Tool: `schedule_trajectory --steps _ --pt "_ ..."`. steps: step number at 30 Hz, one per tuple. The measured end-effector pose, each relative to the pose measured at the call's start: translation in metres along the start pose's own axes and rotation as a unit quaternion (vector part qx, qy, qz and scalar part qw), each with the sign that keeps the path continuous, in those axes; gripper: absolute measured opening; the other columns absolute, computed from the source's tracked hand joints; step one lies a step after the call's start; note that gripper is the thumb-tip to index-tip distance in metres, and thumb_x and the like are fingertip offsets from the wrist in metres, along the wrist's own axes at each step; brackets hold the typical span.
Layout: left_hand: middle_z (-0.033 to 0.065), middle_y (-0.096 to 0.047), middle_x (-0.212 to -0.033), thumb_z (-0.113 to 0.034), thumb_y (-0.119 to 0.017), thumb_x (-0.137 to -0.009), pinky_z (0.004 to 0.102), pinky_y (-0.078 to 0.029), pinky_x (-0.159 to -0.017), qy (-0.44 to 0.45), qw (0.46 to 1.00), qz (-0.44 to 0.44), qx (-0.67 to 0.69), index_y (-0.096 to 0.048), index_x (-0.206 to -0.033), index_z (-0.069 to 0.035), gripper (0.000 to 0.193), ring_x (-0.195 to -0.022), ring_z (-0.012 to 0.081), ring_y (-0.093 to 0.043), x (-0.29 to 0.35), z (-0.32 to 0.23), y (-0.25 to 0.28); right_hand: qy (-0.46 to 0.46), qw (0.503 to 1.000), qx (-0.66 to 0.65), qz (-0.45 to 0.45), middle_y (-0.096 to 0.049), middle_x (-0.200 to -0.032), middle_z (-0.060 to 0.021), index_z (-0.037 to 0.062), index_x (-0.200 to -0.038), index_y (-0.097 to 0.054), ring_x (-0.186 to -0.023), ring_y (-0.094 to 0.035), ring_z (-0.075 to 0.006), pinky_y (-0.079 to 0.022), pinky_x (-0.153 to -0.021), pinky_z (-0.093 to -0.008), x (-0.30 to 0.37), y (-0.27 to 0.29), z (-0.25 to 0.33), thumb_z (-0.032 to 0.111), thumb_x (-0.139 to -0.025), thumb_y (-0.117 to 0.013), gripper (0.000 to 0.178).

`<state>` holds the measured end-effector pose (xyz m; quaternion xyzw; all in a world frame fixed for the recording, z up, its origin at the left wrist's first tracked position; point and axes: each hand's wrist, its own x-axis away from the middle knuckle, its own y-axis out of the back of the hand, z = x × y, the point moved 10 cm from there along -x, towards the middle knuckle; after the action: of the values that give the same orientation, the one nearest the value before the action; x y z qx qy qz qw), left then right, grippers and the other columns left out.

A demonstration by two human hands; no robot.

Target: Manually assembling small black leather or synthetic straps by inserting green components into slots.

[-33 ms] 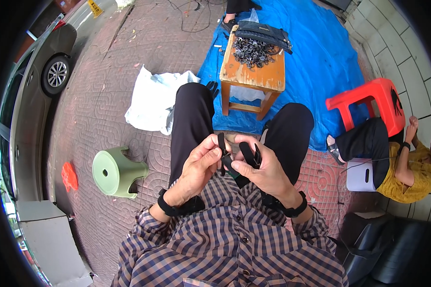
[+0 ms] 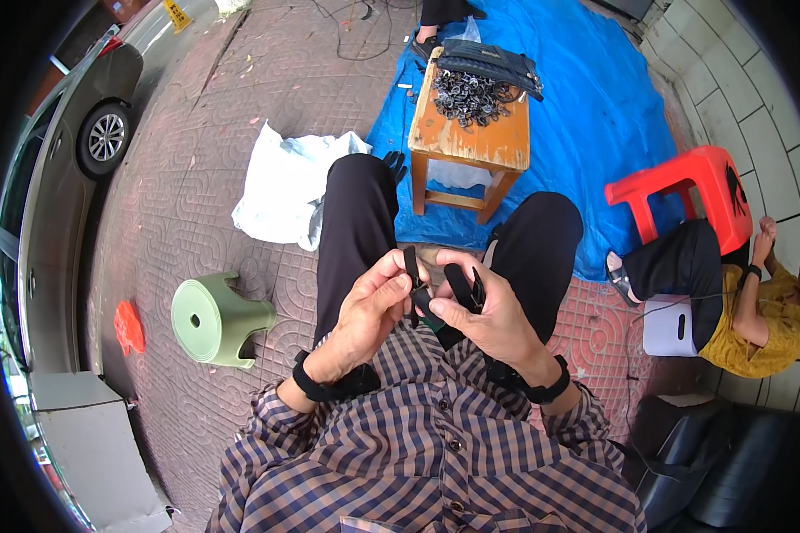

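Above my lap, between my knees, both hands are closed on a black strap (image 2: 458,284). My left hand (image 2: 373,306) pinches one end between thumb and fingers, and a short length stands up past the fingertips. Folded loops of the strap sit in my right hand (image 2: 498,324), with the thumb pressed on them. My fingertips nearly meet at a small dark piece in the middle, too small and covered to make out. Ahead, a wooden stool (image 2: 462,142) carries a pile of small dark ring-like pieces (image 2: 473,96) and a dark blue pouch-like thing (image 2: 489,64).
A blue tarp (image 2: 578,115) lies under the wooden stool. To the left are a white sack (image 2: 280,191), a green plastic stool (image 2: 213,322), a red bag (image 2: 129,327) and a parked car (image 2: 53,204). On the right, a person in yellow (image 2: 760,324) sits by a red stool (image 2: 711,182).
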<state>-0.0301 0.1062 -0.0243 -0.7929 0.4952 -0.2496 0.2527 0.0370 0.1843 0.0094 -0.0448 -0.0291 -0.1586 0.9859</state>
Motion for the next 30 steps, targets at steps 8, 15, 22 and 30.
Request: schedule_trajectory --steps 8,15,22,30 --pt "0.0016 -0.055 -0.094 -0.010 -0.055 -0.091 0.0238 -0.049 -0.073 -0.029 0.993 -0.007 -0.114 -0.052 -0.103 -0.005 0.013 -0.082 0.0087 -0.055 0.000 -0.011 -0.003 -0.015 0.998 0.034 -0.046 -0.056 -0.088 -0.0015 0.0008 -0.122 -0.048 -0.078 -0.054 -0.0053 -0.046 -0.071 -0.0218 0.002 0.015 -0.007 0.008 -0.085 -0.064 0.041" --pt "0.0001 -0.057 -0.088 -0.014 -0.061 -0.089 0.0232 -0.046 -0.074 -0.073 0.983 -0.016 -0.167 -0.054 -0.100 -0.003 0.017 -0.079 0.0071 -0.055 0.003 -0.025 -0.013 -0.077 0.994 -0.074 -0.022 -0.055 -0.090 -0.0016 -0.0010 -0.122 -0.048 -0.081 -0.055 -0.0066 -0.046 -0.073 -0.0218 0.004 0.011 -0.017 0.012 -0.086 -0.064 0.042" --pt "-0.0015 -0.056 -0.091 -0.014 -0.061 -0.090 0.0213 -0.043 -0.075 -0.076 0.978 -0.016 -0.195 -0.055 -0.101 -0.004 0.017 -0.081 0.0057 -0.052 0.002 -0.020 -0.009 -0.044 0.997 -0.009 -0.066 -0.055 -0.091 -0.0034 -0.0018 -0.121 -0.050 -0.085 -0.051 -0.0093 -0.043 -0.077 -0.0240 0.000 0.026 -0.018 0.025 -0.086 -0.066 0.047" --pt "0.0037 -0.061 -0.104 -0.006 -0.058 -0.090 0.0239 -0.046 -0.079 -0.084 0.985 -0.001 -0.154 -0.057 -0.103 -0.004 0.013 -0.089 0.0089 -0.056 -0.005 -0.010 -0.010 -0.076 0.990 -0.111 -0.040 -0.057 -0.094 -0.0072 -0.0013 -0.124 -0.047 -0.090 -0.053 -0.0101 -0.045 -0.077 -0.0241 -0.003 0.009 -0.021 0.018 -0.088 -0.061 0.043"
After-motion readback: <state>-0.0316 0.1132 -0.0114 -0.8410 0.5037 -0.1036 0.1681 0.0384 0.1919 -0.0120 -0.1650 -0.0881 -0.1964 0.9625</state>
